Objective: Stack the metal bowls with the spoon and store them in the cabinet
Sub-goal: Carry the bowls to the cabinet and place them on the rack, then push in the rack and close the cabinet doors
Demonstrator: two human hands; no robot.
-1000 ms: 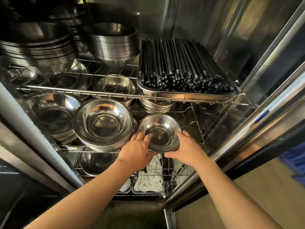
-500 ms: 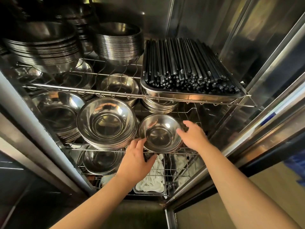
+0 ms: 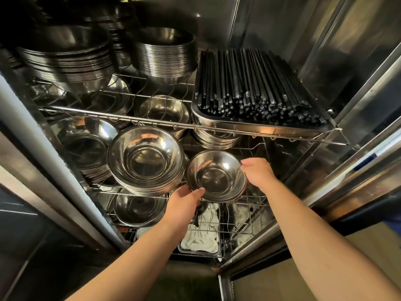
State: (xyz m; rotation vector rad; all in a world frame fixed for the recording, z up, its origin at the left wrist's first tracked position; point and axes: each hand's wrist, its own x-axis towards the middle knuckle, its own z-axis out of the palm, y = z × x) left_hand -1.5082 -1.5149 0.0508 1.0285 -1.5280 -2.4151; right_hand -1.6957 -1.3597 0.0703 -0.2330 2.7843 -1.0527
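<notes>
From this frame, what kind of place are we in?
Likely a commercial kitchen's steel tableware cabinet, perhaps a sterilizer. Signs: tall stacks of metal bowls on wire racks, a tray packed with black chopsticks, and both hands setting another small bowl stack inside.

My view is into the cabinet [image 3: 358, 68], all wire racks. On the top rack [image 3: 121, 117] sit two tall bowl stacks [image 3: 165, 55], plus a tray [image 3: 256, 124] packed with black chopsticks [image 3: 256, 83] on the right. The middle rack [image 3: 256, 197] carries a wide stack [image 3: 146, 161] at front, more stacks left and behind, and the small bowl [image 3: 216, 177] just right of the wide one, tilted toward me, both my hands on its rim. The bottom rack [image 3: 236, 229] holds a bowl and white items in a tray.
</notes>
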